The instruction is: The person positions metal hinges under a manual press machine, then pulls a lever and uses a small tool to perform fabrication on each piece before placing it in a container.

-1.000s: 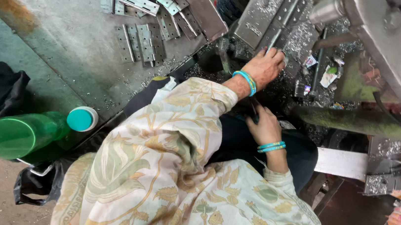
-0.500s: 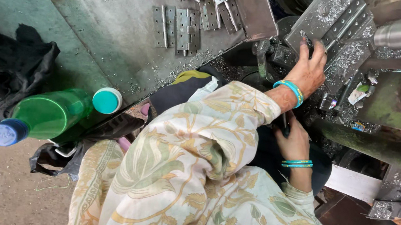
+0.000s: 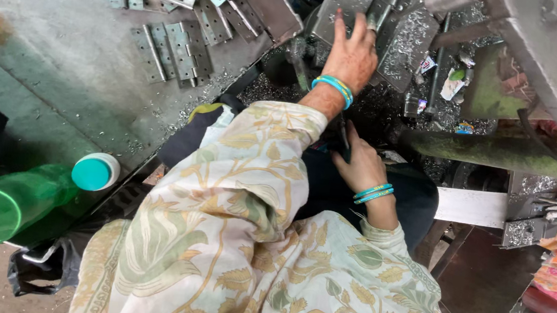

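Since the earlier frames the left hand (image 3: pixel 351 57) has reached further up the machine: it was at the lower edge of the grey metal plate (image 3: pixel 339 1), now it lies flat on it with fingers spread wide, fingertips near the plate's upper part. Nothing is pinched in that hand as far as I can see; the palm side is hidden, so a small part underneath can't be ruled out. My read: the hand is positioning or pressing work on the plate rather than picking from the pile.

Right hand (image 3: pixel 359 161) has barely shifted. It sits low by the lap, fingers curled around a dark object (image 3: pixel 342 139) that is mostly hidden. Can't tell what it is.

Pose: left arm extended forward, wrist straight, teal bangles (image 3: pixel 334 88) at the wrist. Right arm bent, elbow tucked in.

Hinges (image 3: pixel 172 49) lie flat on the grey tabletop (image 3: pixel 62 51), well apart from both hands, more stacked at the top edge. Metal swarf (image 3: pixel 408 39) covers the machine bed just right of the left hand. Green bottle (image 3: pixel 8 200) lies lower left, untouched.
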